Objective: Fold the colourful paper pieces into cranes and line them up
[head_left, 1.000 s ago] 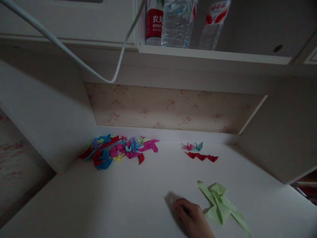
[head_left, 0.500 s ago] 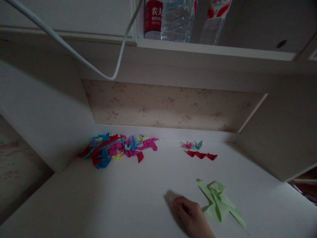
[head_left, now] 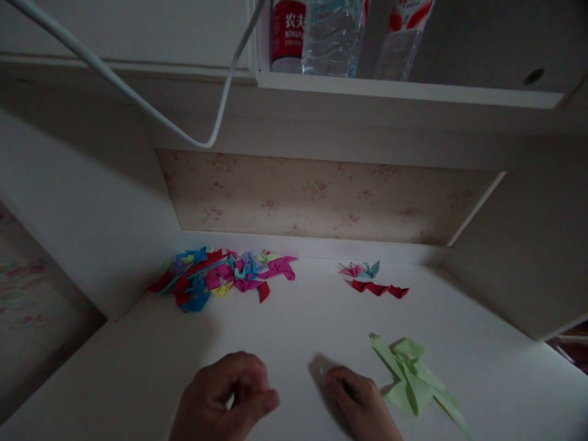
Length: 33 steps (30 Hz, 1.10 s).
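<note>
"What lies on the white tabletop (head_left: 275,334)?"

"A coloured paper heap (head_left: 214,278), back left. Then a pale green folded paper (head_left: 411,376), front right."

"The hands?"

"The left hand (head_left: 214,398) is curled, thumb near forefinger; the right hand (head_left: 361,401), just beside that paper, is curled too. Whether they pinch anything, nobody can tell."

"Smaller?"

"A red zigzag strip (head_left: 379,289), back right."

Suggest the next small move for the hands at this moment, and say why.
Probably ease the right hand sideways to the green folded paper. That paper lies just to its right, closer than any other paper on the table, while the left hand is farther from it. Both hands' fingers are curled, and I can see nothing held in either.
</note>
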Available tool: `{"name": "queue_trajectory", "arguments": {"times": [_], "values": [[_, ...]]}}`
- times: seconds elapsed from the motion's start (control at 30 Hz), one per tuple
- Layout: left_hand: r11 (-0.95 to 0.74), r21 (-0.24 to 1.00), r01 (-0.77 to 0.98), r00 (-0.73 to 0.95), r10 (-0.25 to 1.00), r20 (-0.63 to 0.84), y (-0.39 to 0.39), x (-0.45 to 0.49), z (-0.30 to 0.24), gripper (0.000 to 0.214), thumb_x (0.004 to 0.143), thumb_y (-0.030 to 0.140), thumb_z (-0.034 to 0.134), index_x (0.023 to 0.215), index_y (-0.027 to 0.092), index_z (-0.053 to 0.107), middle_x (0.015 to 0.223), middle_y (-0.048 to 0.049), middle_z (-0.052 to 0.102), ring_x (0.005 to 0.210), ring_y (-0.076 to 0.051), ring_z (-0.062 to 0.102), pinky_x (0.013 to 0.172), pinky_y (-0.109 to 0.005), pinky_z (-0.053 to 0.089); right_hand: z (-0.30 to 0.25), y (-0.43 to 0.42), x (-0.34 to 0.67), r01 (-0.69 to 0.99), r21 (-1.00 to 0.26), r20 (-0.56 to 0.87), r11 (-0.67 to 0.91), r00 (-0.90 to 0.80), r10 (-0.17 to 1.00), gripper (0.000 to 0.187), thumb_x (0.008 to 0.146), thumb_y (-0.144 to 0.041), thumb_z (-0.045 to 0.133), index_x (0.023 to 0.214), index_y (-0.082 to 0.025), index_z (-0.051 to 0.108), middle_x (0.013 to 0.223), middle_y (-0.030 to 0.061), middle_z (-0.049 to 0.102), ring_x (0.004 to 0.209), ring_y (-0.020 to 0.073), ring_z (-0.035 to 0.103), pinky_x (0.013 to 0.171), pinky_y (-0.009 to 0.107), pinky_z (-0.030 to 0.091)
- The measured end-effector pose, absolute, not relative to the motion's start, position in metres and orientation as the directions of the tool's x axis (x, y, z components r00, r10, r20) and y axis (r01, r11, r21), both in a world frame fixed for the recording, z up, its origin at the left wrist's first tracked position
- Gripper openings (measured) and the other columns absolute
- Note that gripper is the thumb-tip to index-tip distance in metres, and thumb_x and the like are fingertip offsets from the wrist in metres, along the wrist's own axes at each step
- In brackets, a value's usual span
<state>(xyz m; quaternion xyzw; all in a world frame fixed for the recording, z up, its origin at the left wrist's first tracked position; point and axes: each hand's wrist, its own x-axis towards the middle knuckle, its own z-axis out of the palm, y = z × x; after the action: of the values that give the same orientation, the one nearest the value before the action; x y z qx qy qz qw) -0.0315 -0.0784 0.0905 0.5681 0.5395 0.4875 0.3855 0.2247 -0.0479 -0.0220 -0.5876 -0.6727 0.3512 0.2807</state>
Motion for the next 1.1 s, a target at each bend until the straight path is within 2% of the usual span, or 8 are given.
{"name": "queue_trajectory", "arguments": {"times": [0.03, 0.17, 0.4, 0.6, 0.77, 0.9, 1.03, 1.1], "values": [[-0.074, 0.975, 0.208, -0.031, 0.996, 0.082, -0.068, -0.027, 0.085, 0.016, 0.063, 0.028, 0.077, 0.065, 0.02, 0.063, 0.057, 0.0034, 0.058, 0.052, -0.01, 0.048, 0.049, -0.02, 0.041, -0.022, -0.048, 0.225, 0.596, -0.801, -0.035, 0.062, -0.149, 0.988, 0.04, 0.087, -0.047, 0.041, 0.079, -0.016, 0.066, 0.066, 0.002, 0.06, 0.062, 0.0142, 0.051, 0.055, 0.021, 0.036], [0.045, 0.996, 0.075, 0.036, 0.998, -0.048, -0.033, -0.015, 0.045, 0.021, 0.065, 0.031, 0.073, 0.078, 0.017, 0.064, 0.068, 0.0002, 0.063, 0.059, -0.012, 0.053, 0.055, -0.021, 0.042, -0.024, -0.048, 0.226, 0.594, -0.801, -0.014, 0.074, -0.144, 0.99, 0.041, 0.087, -0.048, 0.042, 0.079, -0.017, 0.067, 0.068, 0.0023, 0.062, 0.062, 0.0145, 0.053, 0.056, 0.021, 0.037], [0.206, 0.97, 0.133, 0.185, 0.956, -0.228, -0.02, -0.012, -0.006, 0.04, 0.073, 0.046, 0.062, 0.098, 0.015, 0.059, 0.066, -0.0025, 0.065, 0.053, -0.013, 0.054, 0.048, -0.022, 0.038, -0.022, -0.048, 0.222, 0.594, -0.8, 0.013, 0.082, -0.119, 0.993, 0.042, 0.086, -0.049, 0.042, 0.077, -0.017, 0.067, 0.066, 0.0021, 0.062, 0.061, 0.0146, 0.053, 0.054, 0.021, 0.037], [0.098, 0.958, 0.271, 0.236, 0.958, -0.164, -0.019, -0.011, -0.012, 0.038, 0.083, 0.051, 0.048, 0.078, 0.015, 0.061, 0.06, 0.0002, 0.058, 0.05, -0.011, 0.049, 0.048, -0.02, 0.035, -0.015, -0.05, 0.219, 0.603, -0.793, -0.001, 0.08, -0.133, 0.991, 0.04, 0.087, -0.047, 0.043, 0.077, -0.017, 0.067, 0.067, 0.0023, 0.063, 0.063, 0.0155, 0.055, 0.057, 0.021, 0.039], [0.063, 0.949, 0.31, 0.241, 0.96, -0.142, -0.021, -0.013, -0.013, 0.033, 0.083, 0.046, 0.05, 0.077, 0.015, 0.062, 0.061, 0.0012, 0.054, 0.053, -0.011, 0.047, 0.049, -0.02, 0.034, -0.014, -0.051, 0.218, 0.608, -0.789, 0.0, 0.095, -0.154, 0.988, 0.037, 0.089, -0.043, 0.042, 0.077, -0.017, 0.066, 0.069, 0.0021, 0.063, 0.064, 0.0147, 0.055, 0.057, 0.02, 0.038], [0.032, 0.949, 0.312, 0.22, 0.97, -0.105, -0.022, -0.013, -0.012, 0.027, 0.08, 0.042, 0.054, 0.078, 0.016, 0.064, 0.069, -0.0004, 0.057, 0.06, -0.012, 0.049, 0.052, -0.019, 0.037, -0.018, -0.051, 0.218, 0.624, -0.773, 0.005, 0.111, -0.17, 0.985, 0.035, 0.089, -0.042, 0.043, 0.079, -0.017, 0.066, 0.066, 0.0012, 0.061, 0.062, 0.0137, 0.054, 0.056, 0.02, 0.037], [0.11, 0.945, 0.309, 0.154, 0.974, -0.164, -0.008, -0.008, -0.006, 0.028, 0.081, 0.04, 0.051, 0.089, 0.016, 0.063, 0.075, -0.0022, 0.061, 0.055, -0.012, 0.051, 0.043, -0.019, 0.035, -0.02, -0.05, 0.217, 0.638, -0.762, 0.007, 0.113, -0.165, 0.986, 0.036, 0.089, -0.042, 0.043, 0.078, -0.017, 0.066, 0.064, 0.0005, 0.06, 0.058, 0.0127, 0.052, 0.053, 0.02, 0.035], [0.042, 0.921, 0.388, 0.135, 0.986, -0.102, 0.012, -0.002, 0.002, 0.027, 0.082, 0.036, 0.049, 0.091, 0.016, 0.063, 0.079, -0.0039, 0.064, 0.058, -0.013, 0.055, 0.045, -0.019, 0.038, -0.019, -0.05, 0.216, 0.635, -0.764, 0.018, 0.118, -0.161, 0.987, 0.037, 0.089, -0.042, 0.042, 0.076, -0.017, 0.066, 0.062, 0.0002, 0.058, 0.056, 0.0121, 0.05, 0.053, 0.02, 0.034]]}}
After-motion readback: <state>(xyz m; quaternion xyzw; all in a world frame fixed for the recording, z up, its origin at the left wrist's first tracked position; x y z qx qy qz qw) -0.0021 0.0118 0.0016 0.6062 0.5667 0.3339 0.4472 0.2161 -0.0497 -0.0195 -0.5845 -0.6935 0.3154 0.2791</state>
